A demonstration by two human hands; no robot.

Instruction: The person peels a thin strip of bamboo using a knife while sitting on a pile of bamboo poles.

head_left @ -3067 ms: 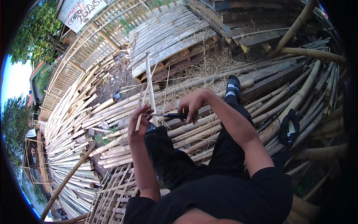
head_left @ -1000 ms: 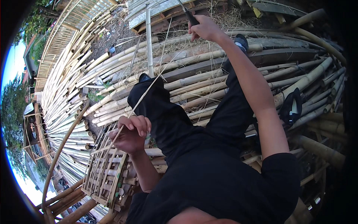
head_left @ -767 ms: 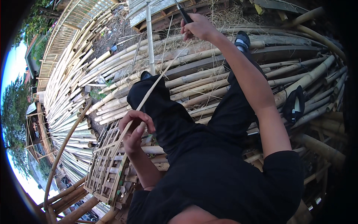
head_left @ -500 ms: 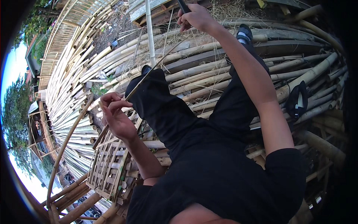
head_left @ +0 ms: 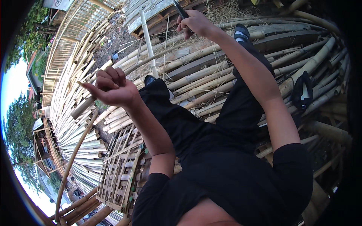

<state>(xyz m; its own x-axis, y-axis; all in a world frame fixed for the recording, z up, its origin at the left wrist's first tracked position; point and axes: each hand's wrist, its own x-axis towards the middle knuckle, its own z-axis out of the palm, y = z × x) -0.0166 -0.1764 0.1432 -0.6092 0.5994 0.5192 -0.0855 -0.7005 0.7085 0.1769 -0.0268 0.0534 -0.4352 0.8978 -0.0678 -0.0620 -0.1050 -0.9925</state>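
Observation:
My left hand [head_left: 115, 88] is closed in a fist around a long bamboo strip [head_left: 151, 58], its thumb sticking out to the left. One end of the strip juts out below the fist, and the rest slants up and right toward my right hand. My right hand [head_left: 197, 24], beyond my knees, grips a slim dark-handled tool [head_left: 181, 10] that looks like a knife. Its upper end runs to the top of the picture, so the whole shape is hard to make out. Whether the right fingers touch the strip's far end is unclear.
Bamboo poles [head_left: 205, 77] lie under and around my legs, with more stacked at the left [head_left: 69, 90]. A slatted bamboo panel [head_left: 120, 165] is by my left elbow. A pale upright strip [head_left: 146, 35] stands past my left foot. A black sandal [head_left: 301, 92] lies at the right.
My left hand has moved up and forward from beside my left knee, and its loosely curled fingers have closed into a fist on the strip. My right hand has stayed nearly in place.

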